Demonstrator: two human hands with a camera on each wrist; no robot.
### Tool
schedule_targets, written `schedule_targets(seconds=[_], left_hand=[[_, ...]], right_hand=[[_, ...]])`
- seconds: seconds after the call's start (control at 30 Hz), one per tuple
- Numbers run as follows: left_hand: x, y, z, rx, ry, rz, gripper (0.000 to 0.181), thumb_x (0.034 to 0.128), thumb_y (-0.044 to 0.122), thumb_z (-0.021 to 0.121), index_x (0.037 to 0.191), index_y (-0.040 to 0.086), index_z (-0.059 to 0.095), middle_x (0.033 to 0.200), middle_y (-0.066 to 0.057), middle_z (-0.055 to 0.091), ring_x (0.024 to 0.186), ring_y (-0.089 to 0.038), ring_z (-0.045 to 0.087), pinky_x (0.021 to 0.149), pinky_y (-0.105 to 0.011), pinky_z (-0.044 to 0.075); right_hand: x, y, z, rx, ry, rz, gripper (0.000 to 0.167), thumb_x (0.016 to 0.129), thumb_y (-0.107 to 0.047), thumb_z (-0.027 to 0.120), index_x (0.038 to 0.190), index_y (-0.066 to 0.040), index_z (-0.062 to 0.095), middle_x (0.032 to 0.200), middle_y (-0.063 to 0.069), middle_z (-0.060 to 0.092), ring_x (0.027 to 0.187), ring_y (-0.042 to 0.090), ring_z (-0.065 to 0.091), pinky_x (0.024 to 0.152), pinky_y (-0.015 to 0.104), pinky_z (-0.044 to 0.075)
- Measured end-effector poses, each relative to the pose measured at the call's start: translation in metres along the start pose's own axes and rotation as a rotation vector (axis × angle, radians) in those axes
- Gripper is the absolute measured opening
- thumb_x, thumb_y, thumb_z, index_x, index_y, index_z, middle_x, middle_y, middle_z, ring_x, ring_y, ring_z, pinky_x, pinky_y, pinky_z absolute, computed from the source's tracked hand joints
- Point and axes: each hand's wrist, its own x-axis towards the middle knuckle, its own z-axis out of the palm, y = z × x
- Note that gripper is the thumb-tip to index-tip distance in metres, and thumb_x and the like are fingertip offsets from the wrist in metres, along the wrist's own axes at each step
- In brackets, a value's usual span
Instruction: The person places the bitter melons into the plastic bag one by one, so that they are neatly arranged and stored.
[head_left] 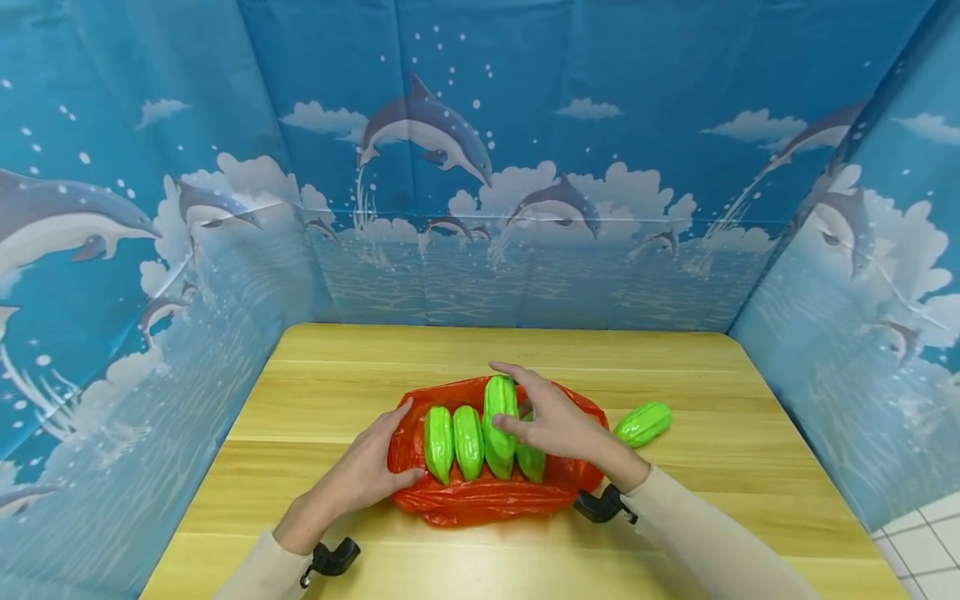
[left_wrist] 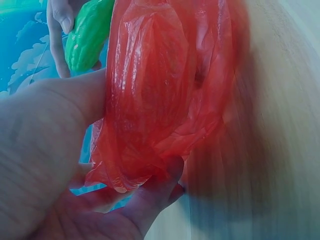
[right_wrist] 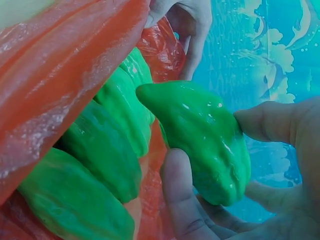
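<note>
A red plastic bag (head_left: 480,502) lies spread open on the table, with several glossy green ridged gourds (head_left: 469,442) side by side in it. My right hand (head_left: 558,425) grips one green gourd (right_wrist: 205,135) between thumb and fingers, above the others; its narrow tip points toward the bag in the right wrist view. At the bag's left end, my left hand (head_left: 365,462) holds the red plastic, thumb and fingers on either side of its edge (left_wrist: 120,170). In the left wrist view, the plastic covers most of the bag's contents.
Another green gourd (head_left: 643,423) lies on the wooden table (head_left: 675,517), right of the bag. Blue dolphin-print sheets (head_left: 525,275) stand around the table's back and sides. Black wrist mounts (head_left: 333,557) sit under both forearms.
</note>
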Motion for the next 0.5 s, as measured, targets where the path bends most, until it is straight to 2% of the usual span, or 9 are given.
schedule_targets(seconds=[0.13,0.27,0.37,0.4,0.47,0.5], left_hand=[[0.001,0.000,-0.001,0.005,0.005,0.007,0.115,0.0949,0.034,0.099,0.185,0.009,0.032,0.185,-0.024,0.045,0.167,-0.053,0.048,0.134,-0.075,0.045],[0.001,0.000,0.000,-0.003,0.006,0.012,0.114,0.0956,0.035,0.098,0.185,0.010,0.032,0.185,-0.023,0.045,0.168,-0.053,0.048,0.134,-0.075,0.044],[0.001,-0.001,0.002,-0.014,0.018,0.028,0.113,0.0954,0.035,0.098,0.185,0.012,0.033,0.184,-0.024,0.046,0.166,-0.055,0.048,0.133,-0.078,0.044],[0.001,-0.001,0.002,0.005,0.027,0.041,0.112,0.0958,0.037,0.097,0.185,0.012,0.034,0.182,-0.024,0.048,0.164,-0.055,0.051,0.129,-0.081,0.046],[0.001,-0.001,0.003,0.005,0.035,0.051,0.112,0.0952,0.036,0.098,0.184,0.012,0.035,0.181,-0.025,0.049,0.163,-0.056,0.051,0.128,-0.081,0.046],[0.000,-0.001,0.003,0.007,0.037,0.055,0.112,0.0952,0.036,0.098,0.184,0.012,0.035,0.181,-0.026,0.049,0.163,-0.057,0.051,0.128,-0.082,0.046]], right_hand=[[0.003,-0.002,0.001,-0.041,-0.023,0.001,0.088,0.113,-0.037,0.079,0.185,-0.017,0.032,0.187,0.020,0.042,0.104,0.021,0.075,0.100,0.050,0.064],[0.008,-0.003,0.004,-0.062,-0.046,0.025,0.086,0.112,-0.036,0.080,0.182,-0.012,0.037,0.181,0.019,0.050,0.091,0.021,0.071,0.102,0.056,0.061],[0.010,-0.004,0.006,-0.073,-0.064,0.026,0.082,0.111,-0.036,0.080,0.180,-0.010,0.043,0.179,0.018,0.053,0.091,0.022,0.068,0.107,0.060,0.060],[0.011,-0.004,0.007,-0.078,-0.069,0.024,0.081,0.111,-0.036,0.080,0.179,-0.010,0.044,0.179,0.017,0.053,0.096,0.020,0.068,0.111,0.061,0.059],[0.011,-0.004,0.009,-0.085,-0.075,0.025,0.080,0.112,-0.038,0.080,0.178,-0.010,0.045,0.179,0.018,0.053,0.094,0.019,0.069,0.113,0.059,0.059],[0.012,-0.003,0.010,-0.082,-0.078,0.026,0.080,0.112,-0.039,0.080,0.178,-0.010,0.045,0.178,0.018,0.054,0.092,0.018,0.070,0.110,0.058,0.060]])
